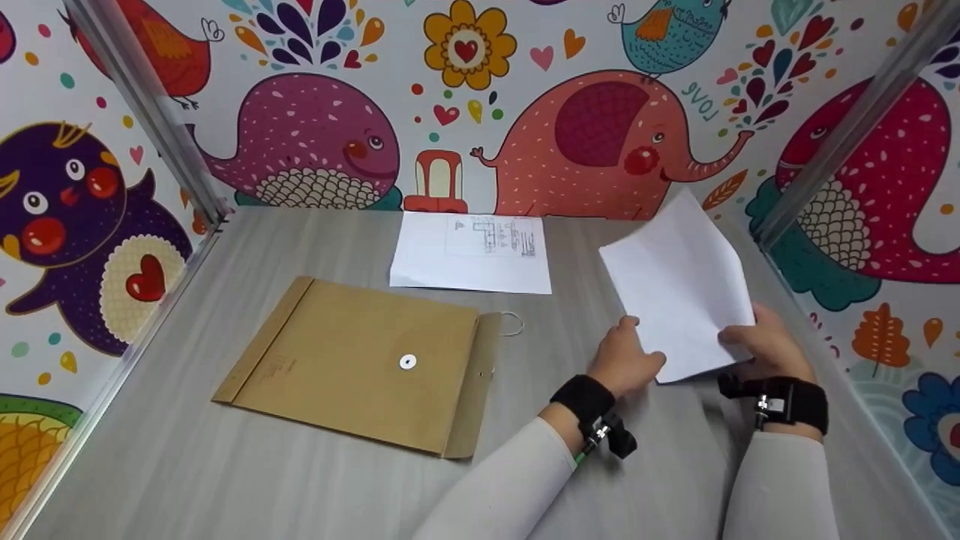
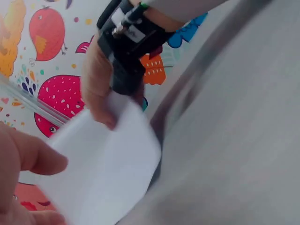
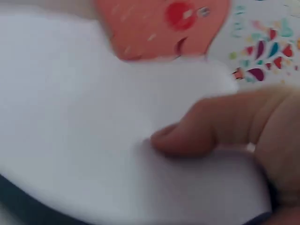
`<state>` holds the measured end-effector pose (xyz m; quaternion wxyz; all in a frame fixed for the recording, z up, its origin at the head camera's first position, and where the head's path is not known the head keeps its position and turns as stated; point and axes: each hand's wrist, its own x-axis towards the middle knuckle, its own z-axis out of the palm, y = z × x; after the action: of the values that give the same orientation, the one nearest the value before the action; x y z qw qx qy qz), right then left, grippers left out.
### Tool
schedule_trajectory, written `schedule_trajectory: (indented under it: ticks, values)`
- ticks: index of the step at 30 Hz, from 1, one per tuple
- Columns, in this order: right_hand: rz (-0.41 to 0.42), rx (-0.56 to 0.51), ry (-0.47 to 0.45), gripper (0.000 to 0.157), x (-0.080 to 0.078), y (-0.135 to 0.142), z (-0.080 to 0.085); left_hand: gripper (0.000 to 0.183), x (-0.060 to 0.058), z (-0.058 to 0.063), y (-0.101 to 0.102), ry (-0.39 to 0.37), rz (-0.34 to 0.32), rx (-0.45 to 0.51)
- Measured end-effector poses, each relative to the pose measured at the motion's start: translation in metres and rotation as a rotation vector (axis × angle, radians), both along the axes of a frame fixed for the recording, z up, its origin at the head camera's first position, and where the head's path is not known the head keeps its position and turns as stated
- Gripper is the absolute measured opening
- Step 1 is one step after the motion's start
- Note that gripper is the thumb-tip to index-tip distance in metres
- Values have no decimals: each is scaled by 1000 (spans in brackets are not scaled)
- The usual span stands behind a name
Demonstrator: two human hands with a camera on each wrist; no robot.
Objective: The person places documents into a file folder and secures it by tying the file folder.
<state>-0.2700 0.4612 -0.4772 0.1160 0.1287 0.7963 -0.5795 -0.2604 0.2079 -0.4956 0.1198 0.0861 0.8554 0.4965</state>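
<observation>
The right hand [image 1: 772, 345] is pinching the white paper [image 1: 675, 292] at its right edge, the thumb lying across the front; the left hand [image 1: 626, 358] is resting by the paper's lower left edge, thumb and index finger standing apart, and whether it is gripping I cannot tell; the paper is sloping upward over the table [image 1: 322, 480], close to the table's right edge; a printed sheet [image 1: 442, 262] is lying flat by the middle of the far edge, showing a line drawing; a brown envelope [image 1: 352, 360] is lying toward the left edge, its flap [image 1: 472, 397] spreading rightward, a string loop [image 1: 523, 324] protruding beside it.
</observation>
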Motion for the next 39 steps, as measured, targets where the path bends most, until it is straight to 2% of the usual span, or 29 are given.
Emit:
schedule_trajectory:
  ticks: [5,7,10,12,15,18,21,24,27,29,33,36,39]
  values:
    - [123,-235,200,52,1,-5,9,64,-7,-1,-12,-34,30,71]
    - [167,-330,255,50,3,-8,14,66,-11,2,-23,-22,39,72]
    - [240,-378,307,54,5,-14,20,68,-18,11,-48,18,61,66]
    - [277,-370,320,56,4,-21,23,68,-22,22,-71,41,102,100]
    - [312,-359,328,58,3,-32,28,64,-22,48,-102,67,152,204]
    - [349,-351,331,58,-1,-45,31,61,-15,75,-130,102,171,317]
    - [386,-321,324,57,-5,-61,32,64,-6,87,-155,159,171,356]
    - [435,-295,318,55,-9,-75,31,69,-2,82,-180,174,211,393]
    - [500,-287,311,55,-10,-82,30,73,-5,70,-199,156,259,444]
    - [535,-279,302,56,-12,-85,29,70,-9,62,-209,134,266,458]
    - [582,-267,272,54,-13,-90,26,53,-18,52,-224,127,237,417]
    - [597,-261,247,53,-14,-94,24,36,-24,52,-234,148,232,384]
    - [570,-230,243,54,-15,-101,23,23,-28,54,-244,180,244,354]
